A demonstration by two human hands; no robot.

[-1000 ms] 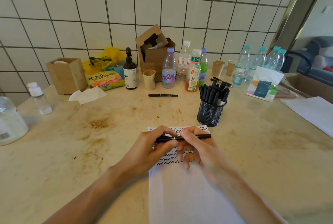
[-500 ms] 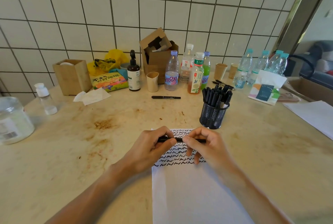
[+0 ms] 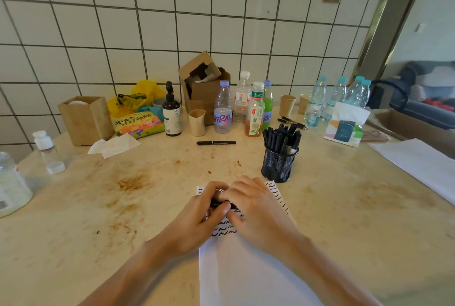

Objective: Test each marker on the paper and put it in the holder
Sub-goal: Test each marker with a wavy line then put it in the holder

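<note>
Head view shows our left hand [image 3: 197, 214] and right hand [image 3: 253, 209] pressed together over the top of the paper [image 3: 246, 278], both curled around one black marker [image 3: 222, 205]. Only a short dark stretch of it shows between the thumbs. We judge we are pulling its cap off or pushing it on, but we cannot tell which.

What could go wrong from here: if the cap comes free with a jerk, the tip could streak our fingers or the sheet beyond the rows of squiggles. If it is only half seated, the marker would dry out once dropped in the holder [image 3: 279, 166]. That mesh cup stands just beyond the right hand and is already crowded with markers, so a careless push could catch on the others or tip it. The paper lies loose under our wrists and could slide as we lift away.

One more marker [image 3: 216, 143] lies on the table well beyond both hands — probably still untested. A few more pens [image 3: 291, 122] lie further back past the holder.

Hidden: the held marker's tip, its cap and most of its barrel, and the squiggles beneath our hands. The paper's near edge is cut off.
</note>
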